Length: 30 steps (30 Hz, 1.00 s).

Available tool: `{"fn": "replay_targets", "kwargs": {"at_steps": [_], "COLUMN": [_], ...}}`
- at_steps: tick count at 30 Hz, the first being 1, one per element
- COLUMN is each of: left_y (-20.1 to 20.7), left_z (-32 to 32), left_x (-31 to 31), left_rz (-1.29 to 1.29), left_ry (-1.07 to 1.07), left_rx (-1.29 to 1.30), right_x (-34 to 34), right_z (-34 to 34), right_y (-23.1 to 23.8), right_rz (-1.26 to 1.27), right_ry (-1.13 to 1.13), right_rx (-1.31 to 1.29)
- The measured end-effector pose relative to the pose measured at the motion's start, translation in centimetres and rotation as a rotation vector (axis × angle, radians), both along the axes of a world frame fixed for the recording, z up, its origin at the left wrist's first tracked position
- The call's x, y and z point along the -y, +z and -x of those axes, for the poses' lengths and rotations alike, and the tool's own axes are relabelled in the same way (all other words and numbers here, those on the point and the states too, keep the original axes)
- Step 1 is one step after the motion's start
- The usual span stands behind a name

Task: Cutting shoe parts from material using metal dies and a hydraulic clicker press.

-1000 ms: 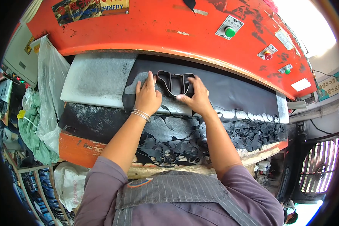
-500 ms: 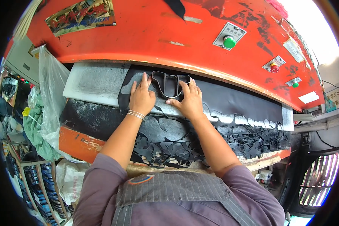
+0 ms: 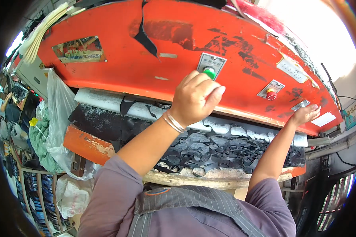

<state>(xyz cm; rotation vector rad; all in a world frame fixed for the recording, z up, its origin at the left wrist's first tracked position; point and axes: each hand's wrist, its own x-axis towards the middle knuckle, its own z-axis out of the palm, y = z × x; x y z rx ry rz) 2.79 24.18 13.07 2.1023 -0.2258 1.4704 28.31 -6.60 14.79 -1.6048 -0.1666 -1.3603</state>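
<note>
My left hand [image 3: 197, 94] is curled with its knuckles up against the green push button [image 3: 209, 72] on the red press front [image 3: 122, 59]; its thumb sticks out and I see nothing in the fingers. Farther right, my right hand [image 3: 305, 115] reaches a small button plate [image 3: 300, 104] with fingers stretched, covering the button there. Under the press edge, left of my left wrist, only a bit of the metal cutting die [image 3: 163, 105] shows. It lies on black sheet material [image 3: 126, 105] over a white board [image 3: 101, 98].
Black cut-out scraps [image 3: 225, 146] heap along the bed in front of the press. A red stop button [image 3: 271, 94] sits between my hands. A black strip [image 3: 145, 39] hangs down the press front. At left are a clear plastic sheet [image 3: 57, 118] and a green bag [image 3: 39, 138].
Both hands have left the cutting die and moved up and right to the buttons on the press front. The die is now mostly hidden beneath the press edge. The view has shifted.
</note>
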Motion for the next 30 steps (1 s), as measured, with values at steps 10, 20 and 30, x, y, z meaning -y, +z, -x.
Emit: {"fn": "replay_targets", "kwargs": {"at_steps": [10, 20, 30], "left_y": [-2.4, -10.8, -13.1], "left_z": [7.3, 22.8, 22.8], "left_x": [3.0, 6.5, 4.3], "left_rz": [0.044, 0.027, 0.052], "left_ry": [0.100, 0.396, 0.262], "left_rx": [-0.550, -1.023, -1.011], "right_x": [4.8, -13.4, -33.9], "right_z": [4.4, 17.5, 19.2], "right_y": [-3.4, -0.6, -7.7], "right_rz": [0.209, 0.707, 1.837], "right_ry": [0.081, 0.930, 1.216], "right_rx": [-0.203, 0.151, 0.648]}}
